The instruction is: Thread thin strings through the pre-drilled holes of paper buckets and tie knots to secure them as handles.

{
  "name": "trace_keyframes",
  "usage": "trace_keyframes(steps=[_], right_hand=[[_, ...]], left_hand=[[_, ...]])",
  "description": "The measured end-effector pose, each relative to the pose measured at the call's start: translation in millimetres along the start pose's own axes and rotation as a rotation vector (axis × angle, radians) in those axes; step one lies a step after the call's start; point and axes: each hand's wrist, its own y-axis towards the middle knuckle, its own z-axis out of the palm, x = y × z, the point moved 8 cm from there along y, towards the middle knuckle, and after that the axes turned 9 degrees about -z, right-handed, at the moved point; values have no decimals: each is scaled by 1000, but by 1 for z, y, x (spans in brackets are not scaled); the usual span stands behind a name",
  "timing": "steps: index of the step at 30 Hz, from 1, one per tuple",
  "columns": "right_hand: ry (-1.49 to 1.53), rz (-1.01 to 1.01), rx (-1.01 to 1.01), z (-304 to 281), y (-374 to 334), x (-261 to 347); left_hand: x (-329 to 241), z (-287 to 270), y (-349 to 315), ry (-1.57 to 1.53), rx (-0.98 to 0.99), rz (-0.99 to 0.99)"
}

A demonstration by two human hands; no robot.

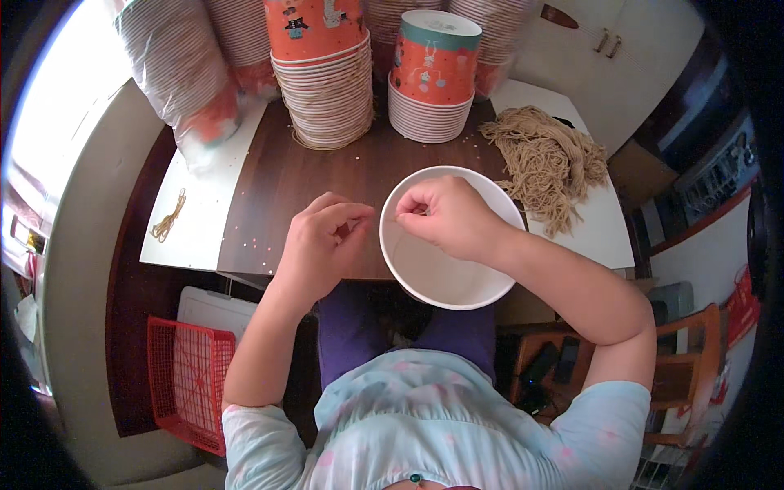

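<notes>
A white paper bucket (453, 296) is at the table's front edge, tilted with its wide mouth toward me. Over the mouth, near its left inner wall, is my right hand (449, 216), its thumb and fingers pinched together. My left hand (318, 245) is just left of the rim, thumb and forefinger closed in a pinch toward the bucket. Whatever either pinch holds is too small to make out. To the right of the bucket lies a heap of tan cords (547, 159). A small bundle of similar cord (169, 217) rests on the table's white left part.
Behind the bucket stand an upside-down stack of orange paper buckets (322, 90) and a shorter stack with a teal band (433, 82). Plastic-wrapped stacks (175, 69) line the back. A red basket (186, 376) is low on the left; a wooden chair (690, 359) is at right.
</notes>
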Motion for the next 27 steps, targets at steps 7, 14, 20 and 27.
trace_keyframes(steps=[7, 14, 20, 27], right_hand=[[-35, 4, 7, 1, 2, 0], [-21, -16, 1, 6, 3, 3], [-20, -7, 36, 6, 4, 8], [44, 113, 233, -8, -10, 23]], left_hand=[[2, 9, 3, -50, 103, -45], [0, 12, 4, -47, 131, -32], [-9, 14, 4, 42, 150, 33], [6, 21, -6, -132, 20, -142]])
